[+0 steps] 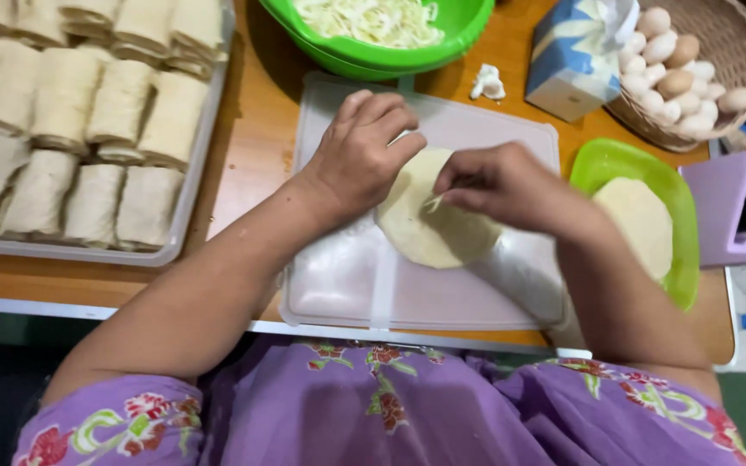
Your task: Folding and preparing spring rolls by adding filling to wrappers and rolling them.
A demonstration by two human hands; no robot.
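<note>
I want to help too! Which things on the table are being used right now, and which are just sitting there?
In use:
left hand and right hand, both on the round wrapper
white board under it
shredded filling in the green bowl
finished rolls on the tray
wrappers on the green plate

Just sitting:
tissue box
basket of eggs

Pale round wrapper (429,226) flat on white board (338,276), shreds (433,204) at ctr, partly covered.

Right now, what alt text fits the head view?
Both hands, left hand and right hand, work a round wrapper on a white board. A tray of rolls, shredded filling bowl and egg basket surround it.
</note>
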